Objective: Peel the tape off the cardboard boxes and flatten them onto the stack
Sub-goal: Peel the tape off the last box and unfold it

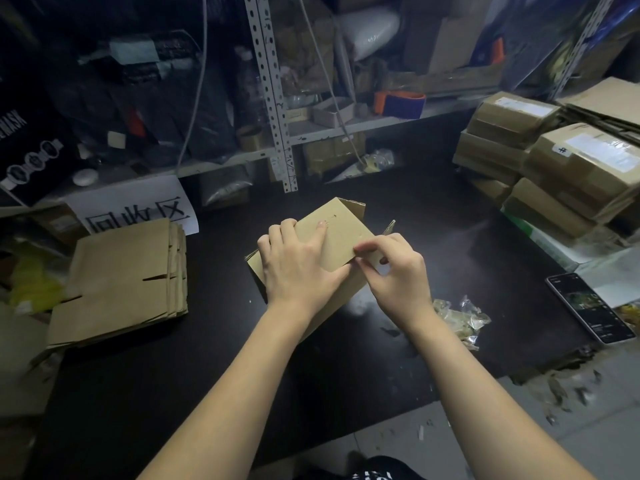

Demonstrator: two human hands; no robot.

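box (341,233): plain brown, far flaps open | left hand (294,268) grips its top | right hand (398,275) pinches its near edge

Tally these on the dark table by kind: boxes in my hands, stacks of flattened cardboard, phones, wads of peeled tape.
cardboard box, gripped by the left hand and pinched by the right hand: 1
stack of flattened cardboard: 1
phone: 1
wad of peeled tape: 1
Total: 4
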